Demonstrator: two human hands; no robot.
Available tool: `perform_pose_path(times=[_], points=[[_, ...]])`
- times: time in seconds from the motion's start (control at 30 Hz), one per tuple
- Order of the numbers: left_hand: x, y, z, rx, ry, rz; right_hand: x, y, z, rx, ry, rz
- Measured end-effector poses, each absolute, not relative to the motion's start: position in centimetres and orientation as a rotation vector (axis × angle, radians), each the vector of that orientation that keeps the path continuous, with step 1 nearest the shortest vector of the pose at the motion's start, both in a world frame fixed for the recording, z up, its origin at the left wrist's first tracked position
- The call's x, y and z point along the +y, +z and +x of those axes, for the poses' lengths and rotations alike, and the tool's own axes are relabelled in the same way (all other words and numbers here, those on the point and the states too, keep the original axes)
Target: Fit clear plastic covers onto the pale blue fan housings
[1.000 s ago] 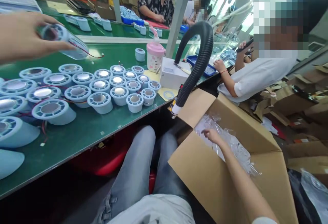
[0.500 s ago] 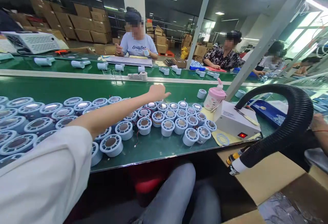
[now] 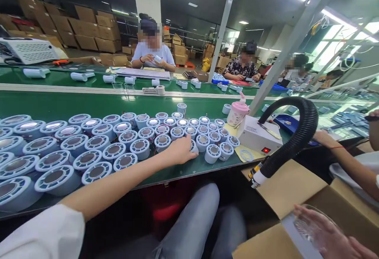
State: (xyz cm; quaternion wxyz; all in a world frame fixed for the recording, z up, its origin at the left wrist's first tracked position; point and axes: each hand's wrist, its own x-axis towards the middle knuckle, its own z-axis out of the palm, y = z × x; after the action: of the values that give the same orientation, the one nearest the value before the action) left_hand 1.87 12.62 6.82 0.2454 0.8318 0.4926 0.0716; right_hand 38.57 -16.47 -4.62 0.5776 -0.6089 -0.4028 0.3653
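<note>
The person's left hand (image 3: pixel 179 151) reached out over the long green surface (image 3: pixel 89 105) and lay on a small pale-blue round plastic housing (image 3: pixel 193 147) at the near right end of a crowd of like housings, its fingers curled down over the piece so that only a sliver of the rim showed; whether the grip actually closed on it could not be told from this view. The many pale-blue round plastic housings with shiny metal centres (image 3: pixel 89 144) stood upright in close rows across the surface, most touching their neighbours, with thin red wires showing between a few. The right hand (image 3: pixel 322 231) sat low at the right edge of the view above an open brown cardboard box (image 3: pixel 284 196), its fingers spread flat against a clear crinkled plastic bag (image 3: pixel 308 225), blurred. A black ribbed hose (image 3: pixel 299 132) arched over the box from the right, its white nozzle pointing down near the surface's edge. Just behind it stood a white box-shaped device with a red light (image 3: pixel 257 137), and beside that a pink-lidded drinking cup (image 3: pixel 237 112). A lone blue housing (image 3: pixel 181 108) stood apart behind the rows. A co-worker's forearm (image 3: pixel 340 156) rested at the right, and other people sat along the far side of the surface.
</note>
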Motion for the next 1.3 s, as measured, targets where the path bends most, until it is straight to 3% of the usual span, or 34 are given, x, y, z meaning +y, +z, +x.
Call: perform_pose_path(times=[0.13, 0.33, 0.47, 0.67, 0.87, 1.1, 1.2, 1.3], points=[[8.8, 6.5, -0.3, 1.014, 0.262, 1.898, -14.3, -1.3, 30.0, -1.377, 0.95, -1.45], [3.8, 2.8, -0.1, 0.642, 0.068, 0.797, -10.1, 1.3, 20.3, -1.998, 0.395, -1.588], [2.4, 2.2, 0.2, 0.613, 0.007, 1.203, -8.7, 1.5, 18.4, -2.098, 0.098, -1.7], [1.6, 3.5, -0.7, 0.572, 0.289, 2.049, -8.6, 2.1, 18.1, -2.039, 0.573, -1.711], [1.7, 0.8, -0.7, 0.526, 0.503, 2.029, -9.2, 2.3, 18.0, -1.516, 0.948, -1.565], [1.2, 0.5, -0.4, 0.384, 0.319, 1.726, -9.2, 2.0, 18.7, -0.957, 1.181, -1.416], [1.0, 0.8, -0.2, 0.432, 0.277, 1.516, -9.6, 1.8, 19.1, -1.085, 1.184, -1.35], [0.8, 0.9, -0.3, 0.475, 0.262, 1.337, -10.3, 1.6, 19.1, -1.489, 0.966, -1.392]])
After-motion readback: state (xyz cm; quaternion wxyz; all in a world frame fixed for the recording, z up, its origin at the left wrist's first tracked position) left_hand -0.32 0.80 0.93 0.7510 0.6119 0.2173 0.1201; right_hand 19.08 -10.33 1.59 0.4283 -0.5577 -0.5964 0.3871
